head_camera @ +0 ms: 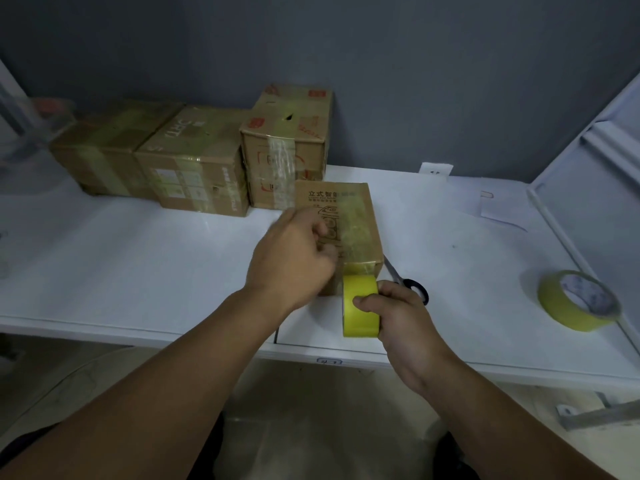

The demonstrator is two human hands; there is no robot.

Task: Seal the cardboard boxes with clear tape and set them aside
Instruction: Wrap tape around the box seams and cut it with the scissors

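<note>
A small cardboard box (353, 220) with printed characters lies on the white table (138, 265), a strip of yellowish clear tape running along its top and down its near face. My right hand (398, 317) grips a yellow tape roll (360, 306) right at the box's near edge. My left hand (294, 261) hovers over the box's left side with fingers curled; it is blurred, and whether it holds the box is unclear. Black-handled scissors (412, 285) lie just right of the box, partly hidden behind my right hand.
Three taped cardboard boxes (194, 164) stand in a row at the back against the grey wall, one (287, 143) taller. A second yellow tape roll (578, 299) lies at the table's right end. White paper sheets (491, 202) lie at the back right.
</note>
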